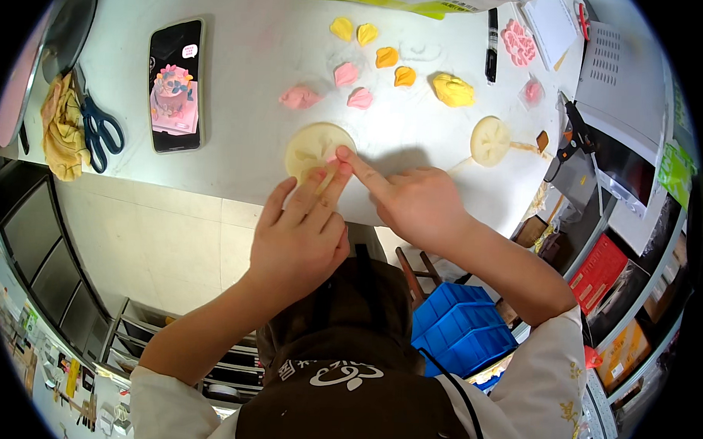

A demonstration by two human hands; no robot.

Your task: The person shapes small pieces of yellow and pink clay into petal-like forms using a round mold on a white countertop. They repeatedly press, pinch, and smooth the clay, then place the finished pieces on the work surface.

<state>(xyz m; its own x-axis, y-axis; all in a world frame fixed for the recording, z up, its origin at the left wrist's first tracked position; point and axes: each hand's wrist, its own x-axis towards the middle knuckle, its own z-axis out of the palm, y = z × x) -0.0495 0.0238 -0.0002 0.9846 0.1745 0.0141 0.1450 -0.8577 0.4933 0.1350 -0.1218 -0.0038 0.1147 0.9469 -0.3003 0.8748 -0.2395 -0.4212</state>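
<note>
A round cream-coloured mould [306, 144] with petal-shaped hollows lies near the table's front edge. My left hand [300, 237] reaches onto its near right part, fingers stretched out and fingertips touching it. From the right comes my right hand [422, 203], its index finger straight and pressing at the mould's right rim beside the left fingertips; the other fingers are curled under. A little pink shows under the fingertips, mostly hidden. Beyond the mould lie a pink lump of paste [300, 98], pink petals [346, 74] and yellow-orange petals [386, 57]. A larger yellow lump [453, 90] sits to their right.
A second round mould [490, 141] lies at right. On the left are a phone [176, 89] showing a pink cake, scissors [99, 129] and a yellow cloth [63, 132]. A black pen [491, 46], pink lacy piece [519, 43] and glue gun [577, 134] are right. Blue bins [464, 324] stand below.
</note>
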